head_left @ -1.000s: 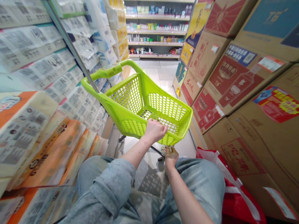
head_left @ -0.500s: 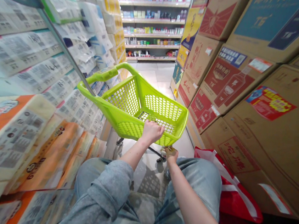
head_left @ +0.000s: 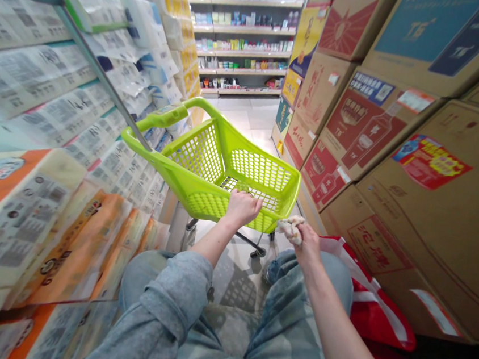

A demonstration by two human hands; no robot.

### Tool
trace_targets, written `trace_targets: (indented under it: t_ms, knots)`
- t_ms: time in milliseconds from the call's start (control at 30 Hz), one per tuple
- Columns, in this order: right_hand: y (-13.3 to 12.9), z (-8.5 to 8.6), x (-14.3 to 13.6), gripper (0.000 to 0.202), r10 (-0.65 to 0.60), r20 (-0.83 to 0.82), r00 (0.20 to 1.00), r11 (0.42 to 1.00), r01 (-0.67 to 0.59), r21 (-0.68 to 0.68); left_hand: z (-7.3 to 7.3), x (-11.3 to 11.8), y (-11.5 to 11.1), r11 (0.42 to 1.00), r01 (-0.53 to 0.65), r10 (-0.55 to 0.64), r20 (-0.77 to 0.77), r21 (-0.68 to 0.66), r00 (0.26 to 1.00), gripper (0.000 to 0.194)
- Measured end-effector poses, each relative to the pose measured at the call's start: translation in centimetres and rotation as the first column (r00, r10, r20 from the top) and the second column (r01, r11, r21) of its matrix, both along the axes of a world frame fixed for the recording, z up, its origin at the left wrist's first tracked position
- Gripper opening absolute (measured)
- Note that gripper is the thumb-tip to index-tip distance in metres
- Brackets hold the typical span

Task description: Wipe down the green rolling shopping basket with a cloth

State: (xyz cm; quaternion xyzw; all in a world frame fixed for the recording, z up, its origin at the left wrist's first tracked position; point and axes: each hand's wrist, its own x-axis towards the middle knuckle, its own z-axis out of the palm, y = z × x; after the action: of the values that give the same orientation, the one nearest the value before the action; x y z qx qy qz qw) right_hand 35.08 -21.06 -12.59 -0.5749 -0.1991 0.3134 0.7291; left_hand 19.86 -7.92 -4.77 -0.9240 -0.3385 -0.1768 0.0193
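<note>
A lime green basket cart [head_left: 203, 202] stands on the floor in front of me, its handle toward the upper left. My left hand [head_left: 243, 207] is closed over the near rim of its basket. Beside the basket's right corner, my right hand [head_left: 308, 244] grips a crumpled whitish cloth [head_left: 291, 229] with brownish marks. The cloth is at or just beside the corner; I cannot tell whether it touches. The basket holds nothing that I can make out.
Stacked paper packs [head_left: 27, 203] line the left side. Cardboard boxes [head_left: 415, 221] rise on the right, with a red bag [head_left: 379, 314] below them. Shelves of small goods [head_left: 244, 48] stand at the far end. A grey metal pole [head_left: 100, 73] slants across the upper left.
My right hand has come up and to the right with the cloth, from below the basket's corner to beside it. My left hand stays on the rim.
</note>
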Motion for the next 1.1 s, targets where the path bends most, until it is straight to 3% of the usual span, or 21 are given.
trace_targets:
  t_ms: [100,133,200,233,300,400,467,533,667,800,967,1100]
  knots:
    - [0.6,3.1,0.9,0.033,-0.080,0.069,0.994,0.991,0.072,0.109,0.1,0.0,-0.1,1.000,0.001,-0.001,-0.002,-0.005,1.000,0.055]
    - [0.9,3.9,1.0,0.036,-0.101,0.160,0.982,0.990,0.083,0.118,0.1,0.0,-0.2,1.000,0.000,0.000,-0.004,-0.008,1.000,0.055]
    - [1.5,5.0,1.1,0.037,-0.026,0.440,0.897,0.999,0.002,0.054,0.2,0.0,-0.2,1.000,-0.001,0.001,-0.010,-0.009,1.000,0.055]
    - [1.7,5.3,1.0,0.036,0.067,0.594,0.802,0.998,-0.067,-0.021,0.2,-0.1,-0.3,1.000,-0.002,0.002,-0.011,-0.008,1.000,0.055]
    - [2.0,5.3,0.7,0.034,0.271,0.820,0.505,0.963,-0.152,-0.224,0.2,-0.2,-0.3,1.000,0.003,-0.003,-0.016,-0.003,1.000,0.054]
    - [2.3,4.7,-0.1,0.030,0.386,0.918,0.090,0.923,-0.047,-0.383,0.1,-0.2,-0.3,1.000,0.012,-0.012,-0.025,0.001,1.000,0.053]
    - [2.6,4.4,-0.7,0.029,0.388,0.919,-0.065,0.922,0.035,-0.387,0.0,-0.1,-0.4,1.000,0.001,-0.001,-0.026,0.005,1.000,0.053]
    - [3.1,4.4,-1.2,0.028,0.398,0.905,-0.152,0.917,0.055,-0.395,0.0,0.0,-0.5,1.000,-0.024,0.024,-0.015,0.007,1.000,0.054]
    - [4.6,4.9,-2.3,0.025,0.430,0.870,-0.239,0.901,0.048,-0.432,0.3,0.1,-0.7,1.000,-0.020,0.020,0.011,-0.018,1.000,0.052]
    - [5.8,5.1,-2.4,0.022,0.428,0.863,-0.268,0.896,-0.001,-0.444,0.4,-0.3,-0.8,0.999,0.006,-0.005,0.029,-0.048,1.000,0.045]
    - [5.7,4.2,-0.7,0.022,0.334,0.925,-0.181,0.903,-0.219,-0.369,0.3,-1.1,0.1,0.987,0.125,-0.121,0.045,-0.098,0.992,0.039]
    - [5.3,3.6,0.6,0.023,0.344,0.929,-0.136,0.902,-0.228,-0.368,1.5,-3.7,2.8,0.983,0.165,-0.170,-0.061,-0.076,0.984,0.039]
